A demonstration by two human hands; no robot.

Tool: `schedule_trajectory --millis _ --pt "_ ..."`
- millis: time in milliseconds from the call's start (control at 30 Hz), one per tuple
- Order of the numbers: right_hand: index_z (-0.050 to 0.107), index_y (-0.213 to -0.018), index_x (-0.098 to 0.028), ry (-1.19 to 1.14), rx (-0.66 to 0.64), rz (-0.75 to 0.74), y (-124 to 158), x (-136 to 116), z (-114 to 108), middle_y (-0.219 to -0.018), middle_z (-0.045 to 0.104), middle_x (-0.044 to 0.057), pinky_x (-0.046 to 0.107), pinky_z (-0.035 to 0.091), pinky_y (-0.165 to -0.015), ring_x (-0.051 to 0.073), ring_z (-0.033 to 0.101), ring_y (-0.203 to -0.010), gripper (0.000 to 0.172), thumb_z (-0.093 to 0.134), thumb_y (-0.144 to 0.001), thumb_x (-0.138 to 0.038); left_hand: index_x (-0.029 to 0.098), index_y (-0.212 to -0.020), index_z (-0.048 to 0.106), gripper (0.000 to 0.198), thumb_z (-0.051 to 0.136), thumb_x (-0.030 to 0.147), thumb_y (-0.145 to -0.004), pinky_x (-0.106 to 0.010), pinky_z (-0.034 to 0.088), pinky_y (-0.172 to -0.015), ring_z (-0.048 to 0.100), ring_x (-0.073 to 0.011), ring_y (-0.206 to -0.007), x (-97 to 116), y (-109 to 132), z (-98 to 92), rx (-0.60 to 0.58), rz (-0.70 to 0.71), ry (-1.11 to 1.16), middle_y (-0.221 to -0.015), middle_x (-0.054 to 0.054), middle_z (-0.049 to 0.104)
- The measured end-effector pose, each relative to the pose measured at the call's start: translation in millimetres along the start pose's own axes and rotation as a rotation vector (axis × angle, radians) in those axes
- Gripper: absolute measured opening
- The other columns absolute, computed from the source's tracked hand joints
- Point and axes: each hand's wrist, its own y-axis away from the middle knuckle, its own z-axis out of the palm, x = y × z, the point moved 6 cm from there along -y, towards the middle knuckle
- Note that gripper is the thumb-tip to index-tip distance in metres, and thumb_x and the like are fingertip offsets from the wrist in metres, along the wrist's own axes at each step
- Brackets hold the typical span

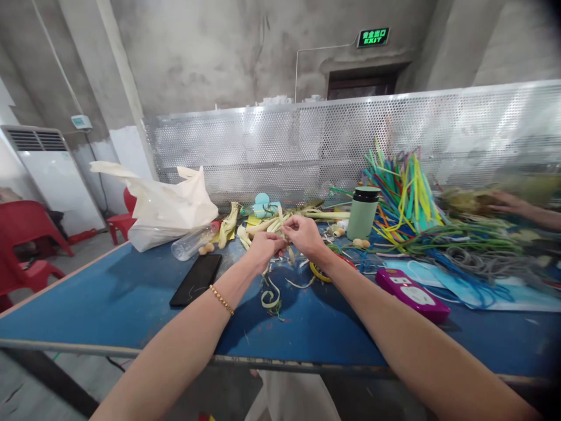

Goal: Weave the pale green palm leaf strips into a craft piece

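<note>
Both my arms reach out over a blue table (109,298). My left hand (263,247) and my right hand (304,234) meet near the table's middle, both closed in a pinch on pale yellow-green leaf strips (280,231). A loose strip (272,295) hangs from the left hand and curls down onto the table. A gold bead bracelet (221,299) sits on my left wrist. More pale leaf strips (267,225) lie just beyond the hands.
A black phone (196,279) lies left of my hands, beside a clear plastic bottle (193,241) and a cream plastic bag (164,207). To the right stand a green flask (363,213), a magenta phone (412,294) and coloured strips (405,193). Another person's hand (508,203) is at far right.
</note>
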Motion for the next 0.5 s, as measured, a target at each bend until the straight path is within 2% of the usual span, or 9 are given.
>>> schedule_trajectory --millis 500 --pt "0.059 -0.065 -0.017 0.022 -0.002 0.001 -1.3 -0.3 1.8 -0.061 0.064 0.002 0.025 0.043 -0.056 0.014 0.057 -0.056 0.008 0.058 -0.072 -0.022 0.012 -0.052 0.058 0.014 0.066 0.01 -0.063 -0.024 0.033 -0.048 0.047 -0.0082 -0.043 -0.7 -0.3 0.9 0.016 0.013 0.014 -0.05 -0.002 0.055"
